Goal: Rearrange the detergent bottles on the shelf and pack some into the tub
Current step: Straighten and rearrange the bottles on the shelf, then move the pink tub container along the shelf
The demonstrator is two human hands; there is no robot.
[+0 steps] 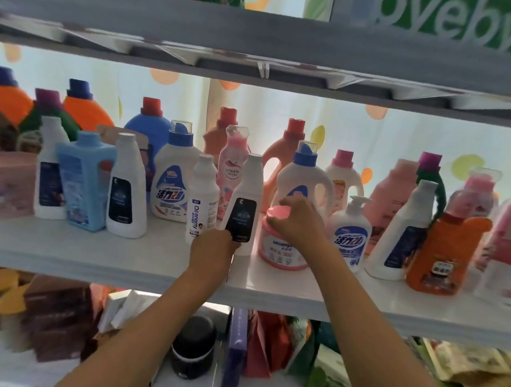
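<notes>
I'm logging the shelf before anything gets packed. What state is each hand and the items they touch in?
left hand: grips the base of the white bottle
white bottle: upright on the shelf, capped
right hand: fingers curled over the pink lid
pink-lidded tub: upright, lid on
pump bottle: upright, untouched

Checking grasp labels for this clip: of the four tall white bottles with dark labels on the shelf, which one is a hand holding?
The white bottle just left of the pink jar: the left hand grips its base. The other three stand untouched.
</notes>
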